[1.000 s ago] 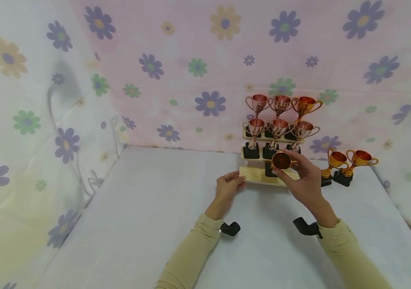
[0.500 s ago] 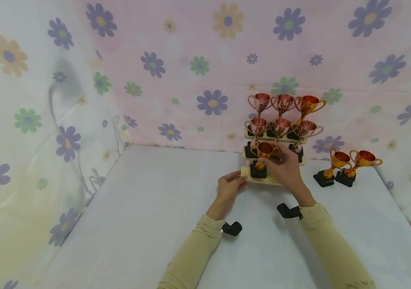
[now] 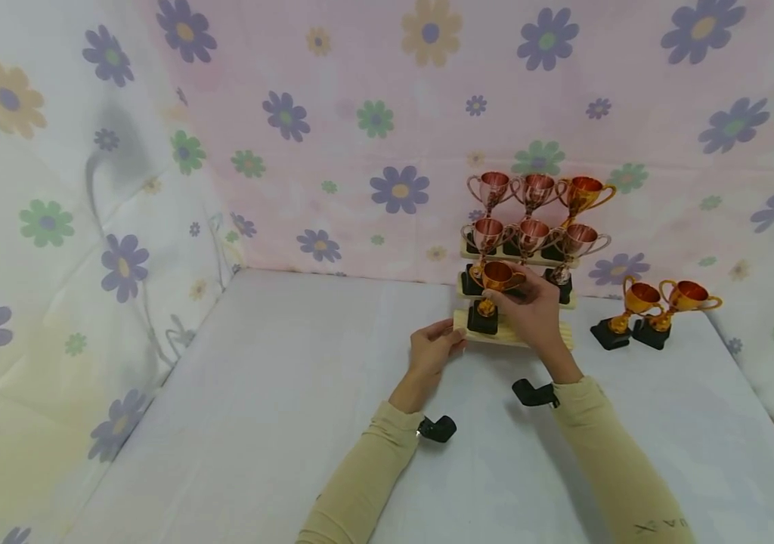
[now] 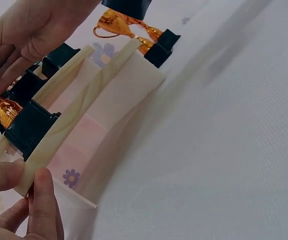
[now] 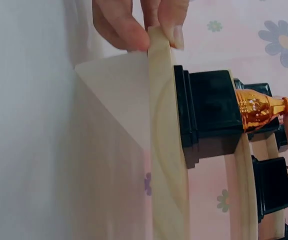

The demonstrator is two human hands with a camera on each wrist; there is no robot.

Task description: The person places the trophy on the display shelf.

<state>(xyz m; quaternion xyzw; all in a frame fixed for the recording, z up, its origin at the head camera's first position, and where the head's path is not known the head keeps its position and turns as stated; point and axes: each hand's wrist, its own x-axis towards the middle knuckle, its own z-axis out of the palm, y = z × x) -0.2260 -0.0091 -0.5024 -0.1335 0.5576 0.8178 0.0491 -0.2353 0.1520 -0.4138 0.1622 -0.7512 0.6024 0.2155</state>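
Note:
A tiered wooden rack (image 3: 523, 332) holds small trophy cups on black bases. My left hand (image 3: 430, 351) pinches the left end of its lowest shelf (image 5: 166, 150) between thumb and fingers. A gold trophy cup (image 3: 496, 276) stands upright at that end, its black base (image 5: 211, 107) on the shelf. My right hand (image 3: 533, 306) holds this cup by its upper part, thumb in front. On the middle shelf, rose-coloured trophies (image 3: 487, 234) stand behind, partly hidden by my right hand. The top shelf carries two rose trophies (image 3: 493, 190) and one gold trophy (image 3: 584, 194).
Two more gold trophies (image 3: 642, 298) lean on the white table (image 3: 278, 393) to the right of the rack. Behind the rack hangs a flowered cloth (image 3: 332, 91). A black wrist camera (image 3: 533, 393) juts from my right wrist.
My right hand has brought the gold trophy leftward and down onto the lowest shelf's left end, turning it from mouth-forward to upright. The left hand has kept its hold on the shelf.

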